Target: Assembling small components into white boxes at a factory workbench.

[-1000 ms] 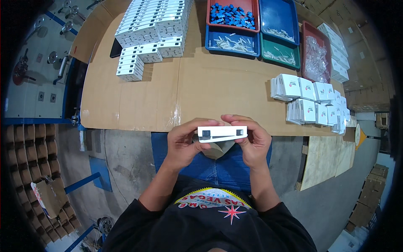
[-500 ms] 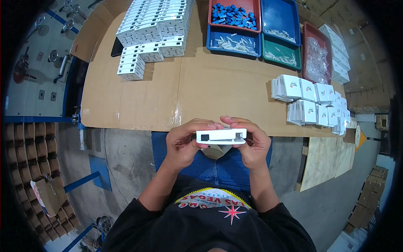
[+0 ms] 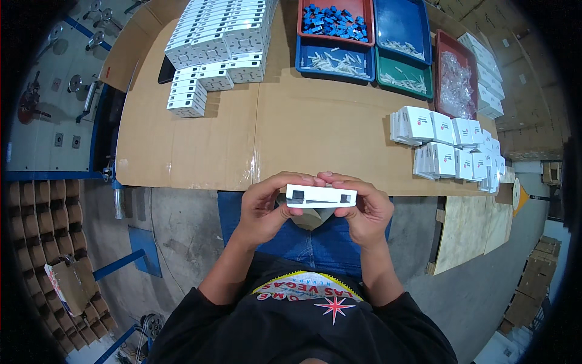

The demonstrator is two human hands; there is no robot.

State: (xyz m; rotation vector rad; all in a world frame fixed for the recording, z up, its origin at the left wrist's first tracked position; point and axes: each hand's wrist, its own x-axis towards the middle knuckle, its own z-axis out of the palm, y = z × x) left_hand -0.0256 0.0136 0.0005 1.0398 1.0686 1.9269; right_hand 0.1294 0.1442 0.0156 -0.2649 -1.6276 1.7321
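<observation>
Between both hands, just off the table's near edge, is a flat white plastic box (image 3: pixel 321 195) with its narrow side turned up toward me. That side has a dark square opening near each end and a thin, slanted gap between them. My left hand (image 3: pixel 264 205) grips the left end, thumb on the near side and fingers over the far side. Gripping the right end the same way is my right hand (image 3: pixel 371 209). The box's broad faces are mostly hidden.
Stacked white boxes (image 3: pixel 221 36) stand at the table's far left. Trays (image 3: pixel 335 74) at the back hold blue pieces and white sticks; a red tray (image 3: pixel 445 112) holds clear plastic pieces. White square covers (image 3: pixel 418 124) stand in rows at right on the cardboard-covered table (image 3: pixel 200 145).
The gap at the box's right end has narrowed, and a dark square opening now shows there. Both hands keep their grip, with the right fingers shifted slightly.
</observation>
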